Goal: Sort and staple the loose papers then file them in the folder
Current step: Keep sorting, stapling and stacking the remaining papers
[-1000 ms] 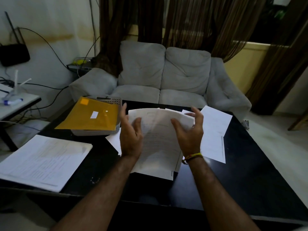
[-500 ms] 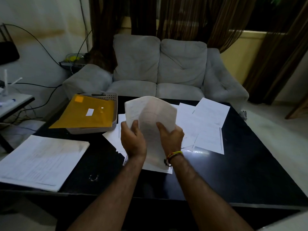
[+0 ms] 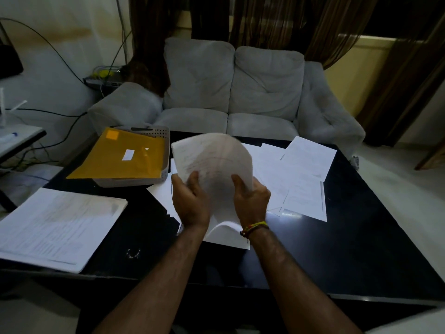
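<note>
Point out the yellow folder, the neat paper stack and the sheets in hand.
yellow folder point(image 3: 120, 157): head view, middle of its cover.
neat paper stack point(image 3: 57, 225): head view, top sheet, table's left.
held sheets point(image 3: 212, 162): head view, curved upper face, above both hands.

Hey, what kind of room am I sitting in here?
Most likely a home living room used as a workspace: a grey sofa faces a black table spread with papers, and curtains hang behind.

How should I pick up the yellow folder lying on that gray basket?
Take the yellow folder by its near left corner, coming from the table's left side. That corner sticks out past the gray basket, so a grip can probably close above and below it.
</note>
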`<act>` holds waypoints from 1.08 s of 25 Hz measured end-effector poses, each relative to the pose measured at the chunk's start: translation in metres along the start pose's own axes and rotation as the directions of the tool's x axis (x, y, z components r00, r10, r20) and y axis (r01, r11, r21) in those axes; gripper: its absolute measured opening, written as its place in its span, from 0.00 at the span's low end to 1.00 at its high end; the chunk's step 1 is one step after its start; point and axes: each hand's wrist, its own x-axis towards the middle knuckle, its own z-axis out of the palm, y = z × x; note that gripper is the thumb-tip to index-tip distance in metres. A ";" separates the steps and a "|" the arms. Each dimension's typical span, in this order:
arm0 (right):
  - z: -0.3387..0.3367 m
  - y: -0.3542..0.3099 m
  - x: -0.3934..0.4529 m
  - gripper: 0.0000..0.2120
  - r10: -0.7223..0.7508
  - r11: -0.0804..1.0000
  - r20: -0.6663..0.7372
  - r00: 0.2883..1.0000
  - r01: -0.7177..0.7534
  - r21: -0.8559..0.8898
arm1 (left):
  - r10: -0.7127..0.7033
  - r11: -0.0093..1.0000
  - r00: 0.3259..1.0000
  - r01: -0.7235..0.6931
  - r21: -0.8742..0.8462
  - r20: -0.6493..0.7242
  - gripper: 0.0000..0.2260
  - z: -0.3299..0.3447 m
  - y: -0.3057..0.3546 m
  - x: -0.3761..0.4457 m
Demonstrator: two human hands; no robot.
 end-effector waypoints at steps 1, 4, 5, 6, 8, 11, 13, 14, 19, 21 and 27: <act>0.003 0.003 0.004 0.11 -0.054 0.998 -0.010 0.998 0.054 -0.031 | 0.002 1.000 1.000 -0.002 0.009 0.001 0.17 0.001 0.000 0.006; 0.007 0.008 0.006 0.14 0.026 0.999 0.076 0.997 -0.023 -0.037 | -0.007 0.995 1.000 0.004 0.102 0.029 0.16 -0.003 -0.005 0.011; 0.007 0.010 0.008 0.15 0.045 0.998 0.123 0.991 -0.039 -0.053 | -0.033 0.993 0.999 0.027 0.113 0.044 0.16 -0.005 -0.005 0.013; 0.008 0.012 0.012 0.16 0.038 0.994 0.158 0.987 -0.021 -0.108 | -0.072 0.991 0.996 0.065 0.120 0.059 0.15 -0.006 -0.008 0.016; 0.011 0.021 0.025 0.15 0.129 0.968 0.238 0.963 -0.071 -0.240 | -0.183 0.972 0.980 0.168 0.167 0.080 0.14 -0.004 -0.024 0.031; 0.013 0.047 0.034 0.18 0.510 0.851 0.380 0.772 -0.386 -0.357 | -0.314 0.896 0.940 0.246 0.369 0.134 0.19 0.001 -0.066 0.054; 0.013 0.069 0.019 0.23 0.647 0.751 0.433 0.628 -0.424 -0.507 | -0.374 0.829 0.900 0.215 0.517 0.225 0.21 0.006 -0.102 0.058; 0.013 0.078 0.009 0.25 0.677 0.722 0.453 0.580 -0.404 -0.562 | -0.392 0.806 0.885 0.198 0.558 0.252 0.20 0.008 -0.119 0.055; 0.019 0.097 -0.008 0.26 0.731 0.675 0.484 0.480 -0.409 -0.614 | -0.264 0.831 0.933 0.091 0.548 0.246 0.11 0.000 -0.159 0.033; 0.023 0.096 -0.007 0.26 0.719 0.660 0.442 0.536 -0.328 -0.676 | -0.156 0.859 0.952 -0.002 0.512 0.265 0.10 -0.003 -0.164 0.025; 0.062 0.100 0.028 0.14 0.292 0.629 0.273 0.917 0.031 -0.777 | -0.120 0.844 0.952 -0.052 0.534 0.283 0.09 -0.003 -0.164 0.025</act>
